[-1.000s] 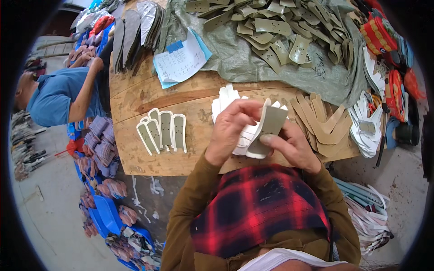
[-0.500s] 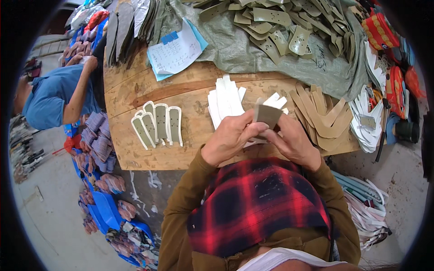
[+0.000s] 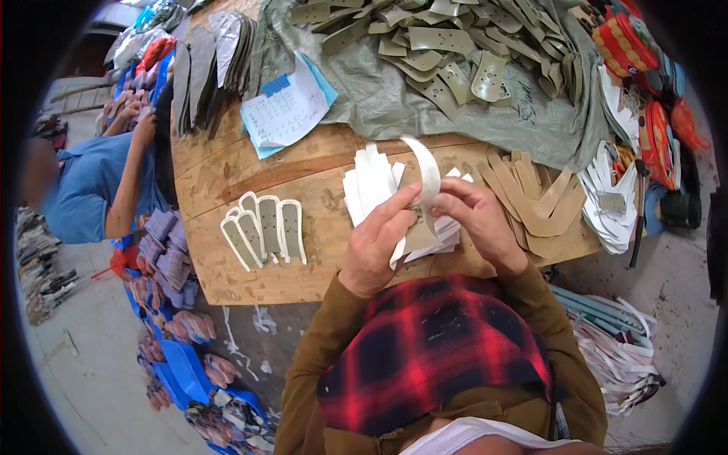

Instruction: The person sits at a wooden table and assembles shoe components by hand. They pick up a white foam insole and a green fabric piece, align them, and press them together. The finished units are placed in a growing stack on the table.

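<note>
In front of my waist, my left hand (image 3: 379,246) is closed on an olive-grey curved plate (image 3: 419,236) with small holes. A white strip (image 3: 426,163) arches up from the plate's upper end, and my right hand (image 3: 481,224) pinches it there between thumb and fingers. Beneath and beyond my hands lies a stack of white strips (image 3: 371,182), partly covered by them. Off to the left on the wooden table (image 3: 326,220), several olive plates (image 3: 267,216) lie side by side with white strips edging their sides and rounded tops.
A heap of bare olive plates (image 3: 440,42) rests on a grey-green sack (image 3: 364,106) at the back. Tan V-shaped pieces (image 3: 542,205) and more white strips (image 3: 610,193) are at right. Handwritten paper (image 3: 284,114) lies back left. A person in a blue shirt (image 3: 95,182) works at far left.
My right hand has brought a white strip up to the plate, where it now curves above it. The plate has dropped lower and tilted in my left hand.
</note>
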The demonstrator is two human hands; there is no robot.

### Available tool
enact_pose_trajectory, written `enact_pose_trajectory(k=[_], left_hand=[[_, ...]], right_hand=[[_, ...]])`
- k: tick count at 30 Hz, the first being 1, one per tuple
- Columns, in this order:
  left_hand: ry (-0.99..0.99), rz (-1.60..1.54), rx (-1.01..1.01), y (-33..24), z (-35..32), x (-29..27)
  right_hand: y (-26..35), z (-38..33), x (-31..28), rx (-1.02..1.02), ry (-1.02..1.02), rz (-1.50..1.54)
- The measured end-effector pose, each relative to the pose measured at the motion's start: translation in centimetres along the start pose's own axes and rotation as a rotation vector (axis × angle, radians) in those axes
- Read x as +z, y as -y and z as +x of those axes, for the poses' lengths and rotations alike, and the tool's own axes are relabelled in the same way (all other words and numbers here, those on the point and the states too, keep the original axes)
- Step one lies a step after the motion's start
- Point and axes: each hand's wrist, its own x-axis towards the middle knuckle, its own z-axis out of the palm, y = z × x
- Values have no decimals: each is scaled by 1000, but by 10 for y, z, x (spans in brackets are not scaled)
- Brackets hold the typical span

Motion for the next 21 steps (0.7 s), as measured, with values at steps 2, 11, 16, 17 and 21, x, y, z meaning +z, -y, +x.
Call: enact_pose_trajectory(k=[2, 11, 16, 17, 21], left_hand=[[-5, 27, 0, -1, -1, 0], [-37, 187, -39, 7, -11, 16], [-67, 178, -107, 11, -13, 23], [-73, 169, -119, 11, -13, 24], [-122, 283, -46, 15, -10, 31]], right_hand=[[-3, 2, 0, -44, -39, 45], [1, -10, 26, -238, -264, -343], [0, -9, 32, -272, -318, -267], [-1, -10, 31, -260, -321, -256], [-9, -12, 27, -259, -313, -231]])
